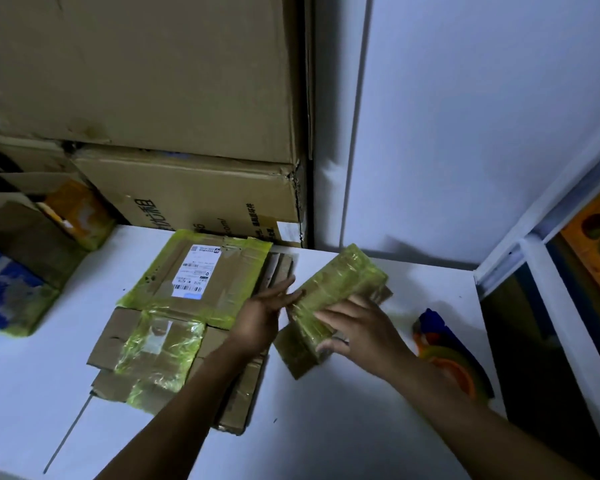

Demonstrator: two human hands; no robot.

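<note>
Clearance is tight: flattened cartons (174,327) just left, stacked boxes (187,188) and wall (465,133) behind, tape roll (454,368) near the table (326,427) edge at right. Folded carton (340,285) is centre-right over the table, long axis near-left to far-right, far end toward the wall. It is brown cardboard under glossy yellow-green tape. Right hand (357,327) grips its near end, thumb underneath. Left hand (260,317) touches its left edge, fingers straight.

Carton (194,195): ".com/" legible; shipping label (196,271) txt unreadable.
</note>
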